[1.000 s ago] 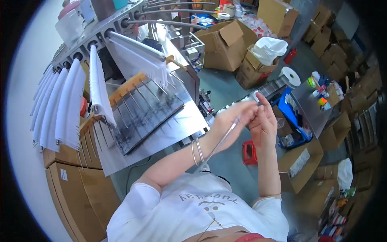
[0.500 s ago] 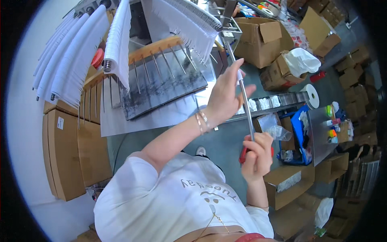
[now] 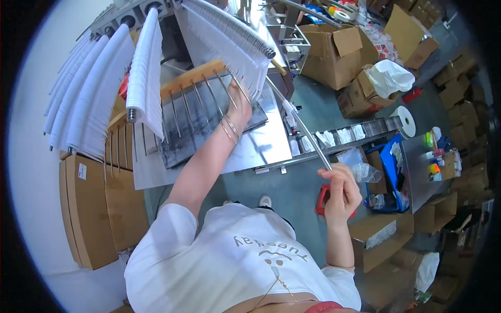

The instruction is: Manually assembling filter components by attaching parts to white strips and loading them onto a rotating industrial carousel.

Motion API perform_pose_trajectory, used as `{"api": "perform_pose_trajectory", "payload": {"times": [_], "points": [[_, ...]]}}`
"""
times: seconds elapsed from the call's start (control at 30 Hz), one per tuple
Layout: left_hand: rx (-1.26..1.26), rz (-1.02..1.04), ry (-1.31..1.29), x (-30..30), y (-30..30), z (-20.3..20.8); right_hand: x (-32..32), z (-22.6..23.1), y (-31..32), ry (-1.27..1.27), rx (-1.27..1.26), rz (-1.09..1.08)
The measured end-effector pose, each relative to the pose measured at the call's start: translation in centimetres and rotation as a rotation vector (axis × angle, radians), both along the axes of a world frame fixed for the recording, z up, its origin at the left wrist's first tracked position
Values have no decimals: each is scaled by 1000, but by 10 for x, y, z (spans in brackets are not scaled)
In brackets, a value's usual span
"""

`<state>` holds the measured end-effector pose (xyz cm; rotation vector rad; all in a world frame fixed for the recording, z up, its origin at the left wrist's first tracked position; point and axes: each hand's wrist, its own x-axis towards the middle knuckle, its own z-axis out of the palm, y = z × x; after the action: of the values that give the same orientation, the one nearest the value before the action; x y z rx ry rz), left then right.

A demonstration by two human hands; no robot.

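Note:
My right hand (image 3: pixel 342 192) is closed around the near end of a long thin metal rod (image 3: pixel 308 134). The rod slants up and left toward a rod hung with many thin white pieces (image 3: pixel 229 36), and a small white piece (image 3: pixel 287 106) sits partway along it. My left hand (image 3: pixel 240 101) reaches up beside the last prongs of a wooden bar with metal prongs (image 3: pixel 193 78), just under the hanging white pieces. Its fingers are mostly hidden, so what they touch does not show. Below the bar lies a dark, worn flat plate (image 3: pixel 182 143) on a shiny metal table (image 3: pixel 271 148).
More rods loaded with white pieces (image 3: pixel 143 73) hang at the left. A slotted conveyor track (image 3: pixel 373 128) runs to the right, near a white reel (image 3: pixel 404 121). Cardboard boxes (image 3: pixel 331 55), a blue crate (image 3: pixel 389 177) and a red stool (image 3: pixel 322 201) stand around me.
My left hand has left the rod and moved up and left to the wooden bar. My right hand still grips the rod, slightly farther right. The whole view has shifted a little.

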<state>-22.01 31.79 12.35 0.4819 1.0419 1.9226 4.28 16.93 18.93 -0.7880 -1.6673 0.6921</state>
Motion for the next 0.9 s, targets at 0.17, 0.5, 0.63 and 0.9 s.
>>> {"api": "perform_pose_trajectory", "payload": {"times": [0.17, 0.5, 0.63, 0.9], "points": [[60, -31, -148, -10, 14, -10, -27, 15, 15, -179, 126, -25], [169, -387, 583, 56, -104, 23, 26, -21, 10, 90, 78, 68], [150, -450, 212, 68, -130, 37, 61, -26, 17, 153, 9, 236], [-165, -420, -177, 29, -224, 21, 38, -27, 58, 35, -344, 698]]}}
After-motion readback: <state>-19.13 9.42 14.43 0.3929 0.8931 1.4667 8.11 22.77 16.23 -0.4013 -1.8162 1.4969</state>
